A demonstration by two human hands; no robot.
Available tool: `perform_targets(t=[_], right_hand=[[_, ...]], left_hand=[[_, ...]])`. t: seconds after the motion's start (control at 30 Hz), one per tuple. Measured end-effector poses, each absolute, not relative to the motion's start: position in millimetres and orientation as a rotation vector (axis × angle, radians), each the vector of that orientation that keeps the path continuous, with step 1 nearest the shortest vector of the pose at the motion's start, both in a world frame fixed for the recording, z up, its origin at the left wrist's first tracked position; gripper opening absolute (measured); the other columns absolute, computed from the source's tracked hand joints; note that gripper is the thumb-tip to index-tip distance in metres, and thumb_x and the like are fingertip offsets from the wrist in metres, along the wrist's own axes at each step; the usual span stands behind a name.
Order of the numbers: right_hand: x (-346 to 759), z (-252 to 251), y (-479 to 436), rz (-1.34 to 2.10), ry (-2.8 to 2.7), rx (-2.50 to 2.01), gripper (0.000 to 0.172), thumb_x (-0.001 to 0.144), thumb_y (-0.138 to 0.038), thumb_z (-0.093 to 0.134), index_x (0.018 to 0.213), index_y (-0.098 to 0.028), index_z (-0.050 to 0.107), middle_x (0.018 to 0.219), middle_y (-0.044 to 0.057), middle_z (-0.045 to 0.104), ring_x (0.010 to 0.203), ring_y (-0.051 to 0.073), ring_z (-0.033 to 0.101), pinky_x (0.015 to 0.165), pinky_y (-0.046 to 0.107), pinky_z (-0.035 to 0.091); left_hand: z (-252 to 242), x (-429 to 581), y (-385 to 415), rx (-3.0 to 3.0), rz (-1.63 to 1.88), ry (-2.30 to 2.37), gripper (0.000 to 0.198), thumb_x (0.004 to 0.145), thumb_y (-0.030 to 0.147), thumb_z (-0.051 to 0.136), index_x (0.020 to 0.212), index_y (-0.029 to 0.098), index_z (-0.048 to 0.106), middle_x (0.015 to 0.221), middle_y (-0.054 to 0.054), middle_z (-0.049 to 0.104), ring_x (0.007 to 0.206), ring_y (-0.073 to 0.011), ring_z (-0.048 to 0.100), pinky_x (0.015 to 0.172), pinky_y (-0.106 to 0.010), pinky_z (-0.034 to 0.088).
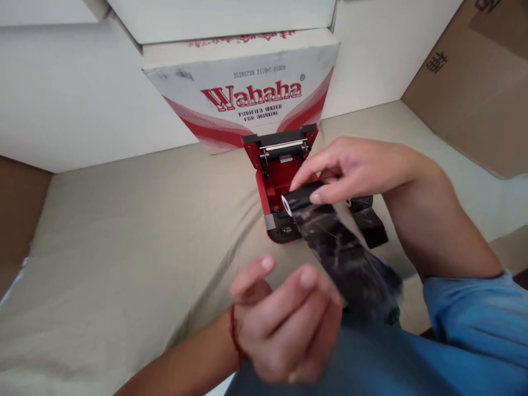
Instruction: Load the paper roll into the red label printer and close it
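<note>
My right hand (350, 168) pinches a roll of glossy black sheet (303, 198) with a white core, thumb on the near side. A loose length with pale streaks hangs from the roll toward my lap. Just behind it stands a small red and black printer (272, 184), its lid raised with a roller on the inner side. The roll and hand cover its right part. My left hand (289, 327), a red string at its wrist, is held palm up in front, fingers curled and thumb apart, with nothing visible in it.
Behind the printer a white and red Wahaha water carton (251, 96) leans against white boxes (70, 93). A second black roll (363, 203) lies under my right forearm. A brown carton (474, 88) borders the right side. Creased beige cloth (124, 247) covers the surface.
</note>
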State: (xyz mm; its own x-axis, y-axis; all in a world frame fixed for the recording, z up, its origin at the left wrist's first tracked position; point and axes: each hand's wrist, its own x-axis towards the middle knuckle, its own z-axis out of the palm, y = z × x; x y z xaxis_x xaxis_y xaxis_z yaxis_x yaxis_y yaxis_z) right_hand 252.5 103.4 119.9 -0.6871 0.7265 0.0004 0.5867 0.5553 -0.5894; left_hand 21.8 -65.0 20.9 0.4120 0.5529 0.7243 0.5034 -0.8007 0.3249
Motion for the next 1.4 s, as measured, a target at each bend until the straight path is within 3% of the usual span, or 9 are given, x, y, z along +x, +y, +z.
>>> perform_targets(t=[0.1, 0.23, 0.43, 0.6, 0.73, 0.9, 1.1, 1.27, 1.4], right_hand=[[226, 103, 114, 0.714, -2.601, -1.186, 0.037, 0.095, -0.041, 0.081, 0.129, -0.027, 0.081, 0.114, 0.003, 0.086, 0.107, 0.023, 0.077, 0.090, 0.031, 0.055], [202, 89, 119, 0.537, -2.697, -1.416, 0.035, 0.098, -0.025, 0.072, 0.131, -0.026, 0.081, 0.121, 0.006, 0.087, 0.106, 0.026, 0.078, 0.086, 0.033, 0.053], [185, 86, 114, 0.347, -2.790, -1.596, 0.034, 0.101, -0.024, 0.065, 0.131, -0.028, 0.081, 0.117, 0.010, 0.087, 0.102, 0.032, 0.079, 0.075, 0.038, 0.049], [182, 83, 120, 0.294, -2.756, -1.597, 0.029, 0.102, -0.022, 0.064, 0.123, -0.027, 0.084, 0.115, 0.010, 0.087, 0.101, 0.030, 0.079, 0.078, 0.037, 0.051], [199, 90, 114, 0.474, -2.738, -1.322, 0.026, 0.101, -0.022, 0.066, 0.120, -0.023, 0.085, 0.127, 0.008, 0.086, 0.114, 0.029, 0.079, 0.092, 0.039, 0.056], [232, 104, 100, 0.565, -2.139, -1.190, 0.028, 0.111, -0.037, 0.060, 0.105, -0.024, 0.085, 0.101, 0.002, 0.087, 0.099, 0.022, 0.081, 0.094, 0.037, 0.061], [234, 85, 122, 0.439, -1.938, -1.167, 0.049, 0.116, -0.057, 0.053, 0.154, -0.030, 0.068, 0.152, 0.005, 0.076, 0.143, 0.025, 0.071, 0.116, 0.042, 0.060], [231, 82, 112, 0.528, -1.969, -1.164, 0.059, 0.118, -0.065, 0.038, 0.130, -0.029, 0.084, 0.129, 0.006, 0.085, 0.128, 0.025, 0.079, 0.114, 0.042, 0.061], [238, 83, 85, 0.550, -2.061, -1.109, 0.051, 0.118, -0.058, 0.045, 0.123, -0.029, 0.087, 0.129, 0.004, 0.087, 0.128, 0.024, 0.080, 0.118, 0.043, 0.059]], left_hand=[[42, 23, -35, 2.818, 1.424, 1.075, 0.025, 0.103, 0.021, 0.061, 0.122, 0.025, 0.078, 0.129, -0.007, 0.085, 0.136, -0.0258, 0.075, 0.136, -0.053, 0.041], [45, 34, -23, 2.852, 1.175, 1.198, 0.028, 0.104, 0.017, 0.065, 0.130, 0.012, 0.074, 0.129, -0.013, 0.087, 0.130, -0.0285, 0.079, 0.127, -0.052, 0.046], [37, 35, -25, 2.820, 1.171, 1.292, 0.027, 0.104, 0.014, 0.067, 0.130, 0.013, 0.074, 0.128, -0.012, 0.087, 0.115, -0.0264, 0.084, 0.108, -0.046, 0.053], [37, 34, -26, 2.813, 1.158, 1.317, 0.031, 0.102, 0.012, 0.070, 0.133, 0.010, 0.072, 0.121, -0.012, 0.089, 0.113, -0.0262, 0.085, 0.117, -0.048, 0.049], [34, 35, -29, 2.811, 1.134, 1.298, 0.032, 0.104, 0.010, 0.068, 0.136, 0.012, 0.072, 0.126, -0.012, 0.088, 0.118, -0.0258, 0.084, 0.123, -0.048, 0.047], [34, 34, -29, 2.829, 1.111, 1.236, 0.029, 0.108, 0.009, 0.063, 0.136, 0.011, 0.072, 0.126, -0.011, 0.088, 0.120, -0.0250, 0.084, 0.118, -0.046, 0.047], [34, 33, -27, 2.842, 1.136, 1.218, 0.029, 0.110, 0.005, 0.056, 0.133, 0.011, 0.073, 0.123, -0.010, 0.089, 0.117, -0.0236, 0.085, 0.111, -0.044, 0.048], [33, 33, -24, 2.844, 1.158, 1.182, 0.028, 0.110, 0.003, 0.054, 0.129, 0.009, 0.073, 0.120, -0.010, 0.090, 0.114, -0.0239, 0.086, 0.107, -0.043, 0.047], [33, 33, -23, 2.834, 1.186, 1.165, 0.025, 0.107, 0.003, 0.060, 0.126, 0.011, 0.074, 0.117, -0.010, 0.090, 0.113, -0.0235, 0.086, 0.109, -0.043, 0.048]])
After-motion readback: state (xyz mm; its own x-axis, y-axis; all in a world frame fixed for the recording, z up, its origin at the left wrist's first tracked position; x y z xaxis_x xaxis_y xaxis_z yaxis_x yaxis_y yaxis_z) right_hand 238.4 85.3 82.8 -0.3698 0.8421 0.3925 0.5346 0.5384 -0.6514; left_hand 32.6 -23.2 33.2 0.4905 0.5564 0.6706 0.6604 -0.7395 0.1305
